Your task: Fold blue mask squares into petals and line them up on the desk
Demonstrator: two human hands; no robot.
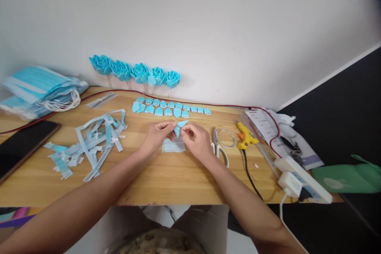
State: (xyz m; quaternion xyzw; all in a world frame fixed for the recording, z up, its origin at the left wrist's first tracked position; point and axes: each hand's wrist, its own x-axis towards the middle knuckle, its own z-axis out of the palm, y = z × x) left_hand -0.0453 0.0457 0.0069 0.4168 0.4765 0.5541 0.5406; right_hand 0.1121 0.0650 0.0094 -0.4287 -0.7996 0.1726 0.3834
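Between my two hands is a small folded piece of light-blue mask fabric (179,127). My left hand (160,135) pinches its left side, and my right hand (195,139) pinches its lower right part. Just below them, a pale flat piece of mask fabric (174,146) lies on the wooden table, partly covered by my fingers. Beyond my hands, several folded blue petals (163,104) are laid out in two rows. Scissors with white handles (218,149) lie close to the right of my right hand.
Several blue fabric roses (139,73) lean on the wall. Fabric scraps (92,143), a phone (26,147) and stacked masks (38,85) lie left. To the right are a tape roll (226,138), a yellow glue gun (246,135), a power strip (306,180) and a green pouch (347,178).
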